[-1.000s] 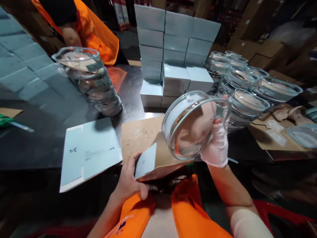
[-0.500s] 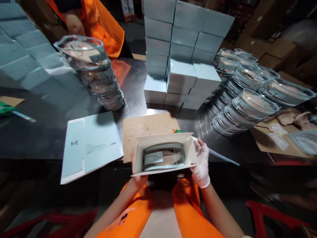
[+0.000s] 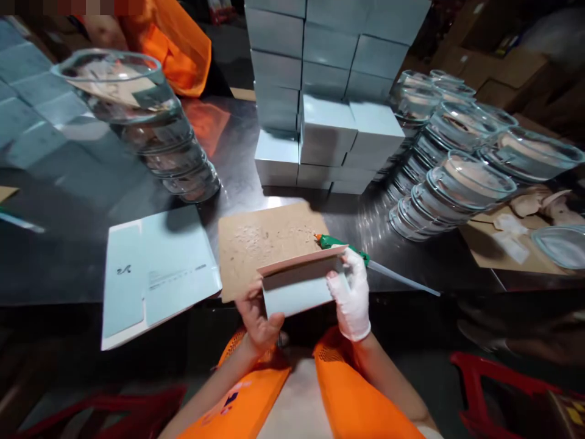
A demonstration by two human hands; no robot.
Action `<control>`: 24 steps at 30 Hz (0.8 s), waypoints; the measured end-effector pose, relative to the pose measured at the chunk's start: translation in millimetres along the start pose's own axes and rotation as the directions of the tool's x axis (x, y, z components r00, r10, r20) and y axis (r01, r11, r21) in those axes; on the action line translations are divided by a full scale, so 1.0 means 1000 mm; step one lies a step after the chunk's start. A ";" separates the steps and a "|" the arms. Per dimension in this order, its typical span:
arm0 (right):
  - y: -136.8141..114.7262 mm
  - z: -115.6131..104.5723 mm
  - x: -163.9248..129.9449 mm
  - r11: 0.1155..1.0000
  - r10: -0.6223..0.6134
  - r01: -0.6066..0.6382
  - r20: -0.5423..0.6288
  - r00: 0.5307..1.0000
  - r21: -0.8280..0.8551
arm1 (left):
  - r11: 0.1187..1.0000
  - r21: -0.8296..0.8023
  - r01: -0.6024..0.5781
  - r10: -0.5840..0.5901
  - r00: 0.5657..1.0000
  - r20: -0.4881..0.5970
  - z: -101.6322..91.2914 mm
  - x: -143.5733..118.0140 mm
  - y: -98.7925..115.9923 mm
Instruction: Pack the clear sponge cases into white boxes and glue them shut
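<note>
A light cardboard box (image 3: 297, 294) is held between my two hands at the table's front edge, its long flap (image 3: 304, 258) raised along the far side. My bare left hand (image 3: 259, 314) grips the box's left end, thumb on the near face. At the right end, my right hand (image 3: 353, 297) in a white glove grips the box, fingers bent over the corner. The inside of the box is hidden from view. Just beyond the gloved hand lies a green glue gun (image 3: 343, 245) with a clear glue stick out its back. Its orange tip rests by a glue-spotted cardboard sheet (image 3: 262, 241).
Flat printed boxes (image 3: 159, 274) lie at left, overhanging the edge. White boxes (image 3: 326, 131) are stacked behind. Glass containers stand in tall stacks at left (image 3: 183, 158) and right (image 3: 450, 189). A person in an orange vest (image 3: 178, 46) is across the table.
The box was open upward, showing a glass container inside; now it is tilted and its inside is covered. My right hand has shifted inward, and the glue gun is more exposed.
</note>
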State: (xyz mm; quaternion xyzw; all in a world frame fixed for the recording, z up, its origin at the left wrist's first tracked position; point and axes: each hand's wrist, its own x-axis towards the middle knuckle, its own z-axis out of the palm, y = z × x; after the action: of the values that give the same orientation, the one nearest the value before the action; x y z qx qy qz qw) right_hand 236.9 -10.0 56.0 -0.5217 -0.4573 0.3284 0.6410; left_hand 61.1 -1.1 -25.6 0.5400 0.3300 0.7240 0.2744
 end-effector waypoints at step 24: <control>0.039 -0.074 0.023 0.656 0.556 -0.558 -0.173 0.813 -0.509 | 0.952 0.206 -0.227 0.183 0.960 0.212 -0.044 0.014 0.013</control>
State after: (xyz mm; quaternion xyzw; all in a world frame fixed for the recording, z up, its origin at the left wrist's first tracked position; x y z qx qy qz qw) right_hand 316.7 -7.1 21.6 -0.7946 -0.3477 0.3663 0.3370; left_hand 14.9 -6.7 -16.3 0.6660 0.3252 0.6510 0.1636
